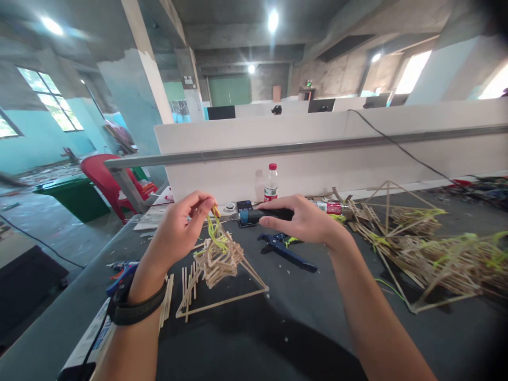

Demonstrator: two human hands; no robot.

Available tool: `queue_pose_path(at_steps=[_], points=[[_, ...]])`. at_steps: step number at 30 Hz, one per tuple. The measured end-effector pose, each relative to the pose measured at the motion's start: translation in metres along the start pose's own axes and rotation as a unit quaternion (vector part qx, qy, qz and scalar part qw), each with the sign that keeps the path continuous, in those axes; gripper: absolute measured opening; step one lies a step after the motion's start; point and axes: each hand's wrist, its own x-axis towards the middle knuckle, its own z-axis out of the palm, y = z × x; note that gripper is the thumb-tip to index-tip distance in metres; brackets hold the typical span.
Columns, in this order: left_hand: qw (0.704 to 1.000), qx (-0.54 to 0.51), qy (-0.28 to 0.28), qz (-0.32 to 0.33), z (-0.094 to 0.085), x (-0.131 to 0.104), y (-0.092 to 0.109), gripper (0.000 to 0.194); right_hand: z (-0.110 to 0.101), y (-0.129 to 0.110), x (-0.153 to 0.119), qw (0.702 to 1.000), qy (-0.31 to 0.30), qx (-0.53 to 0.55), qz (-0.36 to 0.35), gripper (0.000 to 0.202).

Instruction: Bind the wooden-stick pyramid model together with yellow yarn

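My left hand (180, 230) pinches yellow-green string (215, 228) between thumb and fingers, at the top of a small pyramid frame of wooden sticks (222, 303). Inside that frame hangs a layered bundle of short sticks (219, 271). My right hand (304, 219) is closed around a black cylindrical tool (273, 214) with a blue collar, its thin tip pointing left toward the frame. The tool's exact kind is unclear. Just below it on the dark table lie dark blue cutting pliers (288, 253). Loose sticks (169, 296) lie beside my left wrist.
A phone (245, 206) showing a timer and a red-capped bottle (271, 182) stand near the white partition (317, 161). On the right are another stick frame (444, 304) and a heap of string-tied sticks (456, 259). A blue glue gun (124, 275) lies at left.
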Motion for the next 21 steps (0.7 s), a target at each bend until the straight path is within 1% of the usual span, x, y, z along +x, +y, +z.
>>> queue_pose_path(at_steps=[6,14,21], points=[[1.0,0.001,0.007,-0.009,-0.004,-0.001,0.0,0.024,0.001,-0.001,0.0,0.999,-0.005,-0.002,0.033,0.05],[0.999,0.031,-0.006,0.009,-0.003,0.0,0.004,0.023,0.007,-0.011,0.003,0.996,0.044,-0.077,0.026,0.048],[0.999,0.039,0.03,0.004,-0.002,0.0,-0.002,0.021,0.009,-0.014,0.006,0.994,0.063,-0.085,0.024,0.045]])
